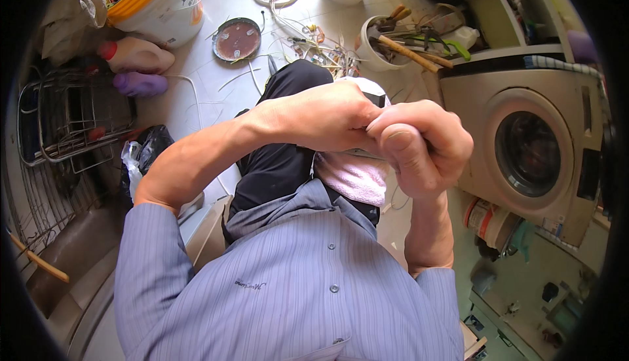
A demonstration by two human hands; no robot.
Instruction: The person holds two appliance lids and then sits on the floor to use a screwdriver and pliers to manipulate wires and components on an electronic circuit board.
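The left hand (334, 115) curls inward, its fingertips hidden, so I cannot tell what it grips. Under both hands, the pink towel (354, 177) lies over the lap; it looks soft and light, easily gathered by any fold. The dark block-like piece (375, 100) beside the knuckles seems stiff, best taken by its edges. The right hand (426, 148) is curled closed, thumb against bent forefinger; anything pinched is hidden.

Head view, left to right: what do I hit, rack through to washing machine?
Wire rack → purple bottle → round brown dish → left hand → right hand → washing machine. Left out the pink towel and tool bucket: they overlap the hands' span.
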